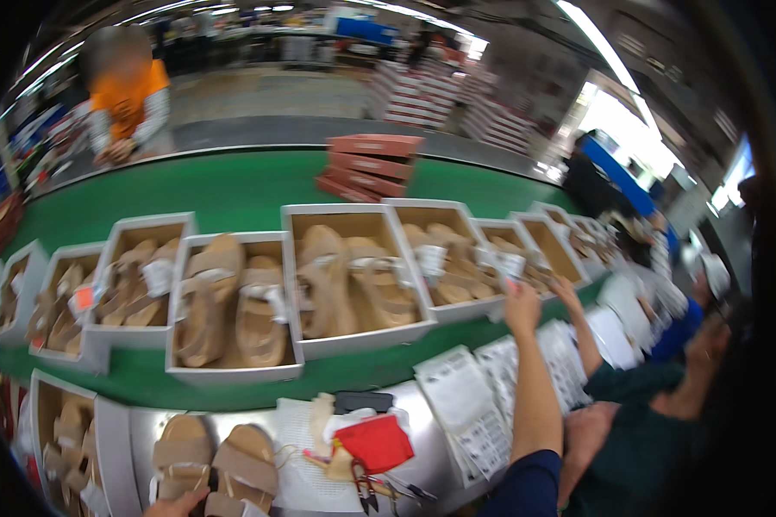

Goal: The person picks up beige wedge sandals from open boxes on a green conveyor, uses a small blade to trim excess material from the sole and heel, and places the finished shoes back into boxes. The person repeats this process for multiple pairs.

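Note:
At the lower edge, my left hand (178, 503) is partly cut off; its visible fingers rest closed over the rear part of a tan sandal (182, 444). The matching sandal (245, 465) lies beside it on the metal table. My right arm, in a navy sleeve, stretches forward to the row of boxes. There my right hand (522, 308) is closed, with a small pinkish thing at its fingertips, too blurred to name. It is beside an open white box (510, 250) holding tan sandals. A co-worker's hand (566, 295) is just to its right.
Open boxes of sandals (237, 372) line the green conveyor belt (233, 177). Stacked reddish box lids (369, 165) stand behind them. On the metal table lie a red cloth pouch (376, 443), scissors (364, 488), a dark phone (363, 401) and printed sheets (461, 405). A green-sleeved co-worker (638, 431) is close at right.

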Demonstrator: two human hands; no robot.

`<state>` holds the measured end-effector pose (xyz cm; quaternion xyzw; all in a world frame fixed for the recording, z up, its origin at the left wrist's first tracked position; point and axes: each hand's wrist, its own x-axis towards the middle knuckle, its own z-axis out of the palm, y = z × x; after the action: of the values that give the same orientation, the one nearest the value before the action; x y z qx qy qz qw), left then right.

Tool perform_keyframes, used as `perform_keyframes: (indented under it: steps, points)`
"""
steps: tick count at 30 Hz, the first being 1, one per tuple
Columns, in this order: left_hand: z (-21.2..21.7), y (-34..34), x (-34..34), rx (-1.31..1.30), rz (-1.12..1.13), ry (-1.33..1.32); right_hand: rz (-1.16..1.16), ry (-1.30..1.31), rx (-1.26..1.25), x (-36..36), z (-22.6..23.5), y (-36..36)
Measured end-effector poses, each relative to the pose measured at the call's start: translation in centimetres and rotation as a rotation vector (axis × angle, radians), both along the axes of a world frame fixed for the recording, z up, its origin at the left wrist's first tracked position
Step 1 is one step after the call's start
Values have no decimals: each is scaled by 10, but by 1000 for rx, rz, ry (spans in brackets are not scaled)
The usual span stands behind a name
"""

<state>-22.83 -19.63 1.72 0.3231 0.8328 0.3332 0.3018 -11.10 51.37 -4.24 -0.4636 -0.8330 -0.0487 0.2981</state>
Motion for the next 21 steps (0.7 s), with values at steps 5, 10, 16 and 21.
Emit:
perform_keyframes:
  steps: [5, 10, 16, 21]
  points:
    - [30, -18, -57, -195, -95, 27, -120, -367, -99, -2, 22, 24]
    - [-21, 43, -154, -136, 307, 600, 77, -461, 68, -52, 25, 28]
    - [-66, 108, -217, -382, 333, 542, 250, -423, -54, -50, 7, 67]
    - [-91, 98, -234, -186, 376, 630, 367, -263, 38, -25, 3, 72]
